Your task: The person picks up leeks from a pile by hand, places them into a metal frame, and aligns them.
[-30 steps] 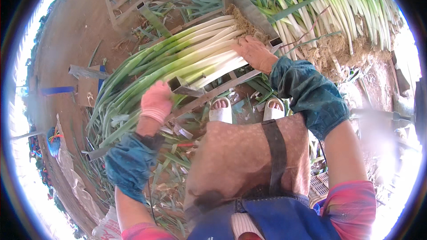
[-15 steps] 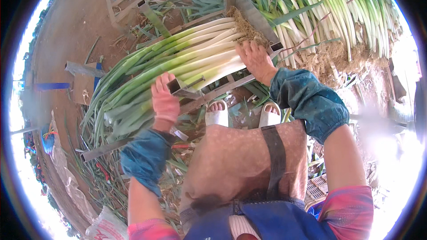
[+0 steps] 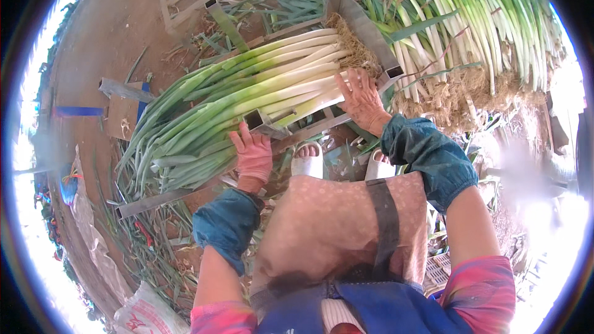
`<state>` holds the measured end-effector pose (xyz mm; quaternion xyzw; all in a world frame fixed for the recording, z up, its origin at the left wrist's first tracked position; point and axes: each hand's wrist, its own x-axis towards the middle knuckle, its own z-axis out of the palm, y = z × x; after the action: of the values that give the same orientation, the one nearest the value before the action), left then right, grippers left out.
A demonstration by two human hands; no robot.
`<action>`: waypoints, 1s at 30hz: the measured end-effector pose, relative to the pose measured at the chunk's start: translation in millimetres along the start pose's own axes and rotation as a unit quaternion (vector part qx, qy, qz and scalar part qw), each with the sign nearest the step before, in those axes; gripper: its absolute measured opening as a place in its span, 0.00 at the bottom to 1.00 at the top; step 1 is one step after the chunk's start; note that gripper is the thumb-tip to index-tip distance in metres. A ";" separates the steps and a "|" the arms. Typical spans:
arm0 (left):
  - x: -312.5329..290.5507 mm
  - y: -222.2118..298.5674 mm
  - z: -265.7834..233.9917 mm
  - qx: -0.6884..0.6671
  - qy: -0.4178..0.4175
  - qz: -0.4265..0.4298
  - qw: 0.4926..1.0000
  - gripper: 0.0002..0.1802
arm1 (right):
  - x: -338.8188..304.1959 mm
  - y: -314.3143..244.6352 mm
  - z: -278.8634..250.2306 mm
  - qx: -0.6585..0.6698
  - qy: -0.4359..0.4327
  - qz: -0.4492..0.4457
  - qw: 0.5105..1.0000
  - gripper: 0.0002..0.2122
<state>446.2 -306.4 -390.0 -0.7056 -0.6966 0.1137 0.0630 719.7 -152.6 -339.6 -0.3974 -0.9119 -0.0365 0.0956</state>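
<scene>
At the far left, a cardboard piece [image 3: 125, 115] is lying on the dirt floor, and a white printed sack [image 3: 148, 312] is sitting near the lower rim. Next, a metal rail [image 3: 154, 202] is passing under the drooping leaf ends of a bundle of long green onions [image 3: 232, 94], which is lying slantwise across a metal frame. The left hand [image 3: 253, 156] is resting just below a short square post [image 3: 255, 119], its fingers extending and spreading rather than closing. Two pale sandals [image 3: 306, 164] are showing beyond the apron. The right hand [image 3: 364, 104] is lying open, fingers fanning over the white stems near the roots [image 3: 352, 44], which are facing the upright end plate [image 3: 365, 29]. Farther right, a larger onion pile [image 3: 489, 28] is spreading out.
</scene>
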 end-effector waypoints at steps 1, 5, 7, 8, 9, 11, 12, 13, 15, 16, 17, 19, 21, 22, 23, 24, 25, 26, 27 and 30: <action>-1.4 -1.0 -8.3 0.008 0.037 0.021 0.999 0.11 | 3.9 -1.6 -3.6 0.007 -0.013 0.016 1.000 0.26; -0.8 -9.7 -54.4 -0.003 -0.053 0.058 0.997 0.15 | 32.8 -8.4 -7.8 0.099 0.030 -0.031 0.994 0.24; 2.6 -29.5 -78.2 -0.170 0.047 -0.004 0.984 0.17 | 53.9 -9.2 -3.3 0.136 0.043 -0.054 0.988 0.24; 7.1 -38.1 -86.9 -0.335 0.158 -0.046 0.928 0.20 | 65.0 -10.0 -0.4 0.169 0.053 -0.078 0.981 0.23; 18.0 -45.8 -91.7 -0.341 0.120 -0.065 0.930 0.20 | 75.2 -11.3 2.4 0.156 0.008 -0.072 0.985 0.23; 46.6 -70.5 -95.0 -0.147 0.189 -0.024 0.971 0.26 | 95.0 -12.5 7.1 0.166 -0.080 -0.055 0.981 0.23; 61.1 -82.1 -93.9 -0.143 0.171 -0.032 0.974 0.26 | 104.9 -12.0 9.0 0.168 -0.174 -0.041 0.969 0.24; 75.6 -92.2 -91.4 -0.170 0.049 -0.034 0.984 0.31 | 113.2 -10.7 11.0 0.193 -0.217 -0.022 0.957 0.26; 100.0 -106.4 -86.2 -0.216 -0.132 -0.040 0.967 0.39 | 128.7 -7.0 15.4 0.221 -0.257 -0.036 0.940 0.28; 110.3 -110.2 -83.7 -0.221 -0.110 -0.020 0.969 0.39 | 133.0 -4.9 17.8 0.237 -0.311 -0.039 0.920 0.30; 118.0 -114.7 -82.6 -0.240 -0.180 0.003 0.954 0.38 | 135.6 -3.4 20.6 0.243 -0.294 -0.027 0.924 0.34; 126.4 -118.0 -81.6 -0.246 -0.216 0.036 0.944 0.35 | 137.9 1.0 25.9 0.281 -0.309 -0.063 0.906 0.36; 130.6 -117.4 -82.5 -0.252 -0.235 0.050 0.937 0.35 | 137.6 4.2 30.9 0.270 -0.287 -0.170 0.903 0.32; 133.1 -116.0 -83.6 -0.260 -0.244 0.062 0.932 0.35 | 137.2 5.8 32.4 0.292 -0.252 -0.173 0.906 0.32; 131.6 -115.1 -85.0 -0.266 -0.217 0.063 0.937 0.33 | 136.9 5.3 33.6 0.272 -0.256 -0.175 0.911 0.31; 132.9 -113.2 -87.1 -0.270 -0.228 0.068 0.933 0.33 | 136.5 5.7 33.1 0.247 -0.264 -0.172 0.916 0.30; 131.2 -111.8 -90.0 -0.272 -0.238 0.077 0.929 0.32 | 137.0 5.2 31.6 0.261 -0.230 -0.186 0.919 0.22; 131.5 -109.9 -94.4 -0.264 -0.266 0.078 0.924 0.31 | 137.1 5.5 28.1 0.268 -0.241 -0.190 0.913 0.22; 129.5 -109.0 -100.5 -0.233 -0.256 0.073 0.935 0.28 | 138.4 6.7 22.7 0.283 -0.212 -0.194 0.915 0.21; 127.6 -107.9 -126.0 -0.220 -0.240 0.100 0.940 0.26 | 137.6 14.1 0.9 0.305 -0.174 -0.198 0.915 0.18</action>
<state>373.5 -168.1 -250.8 -0.7199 -0.6241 0.1299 -0.2746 638.3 -44.1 -312.6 -0.1605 -0.9408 0.2953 0.0428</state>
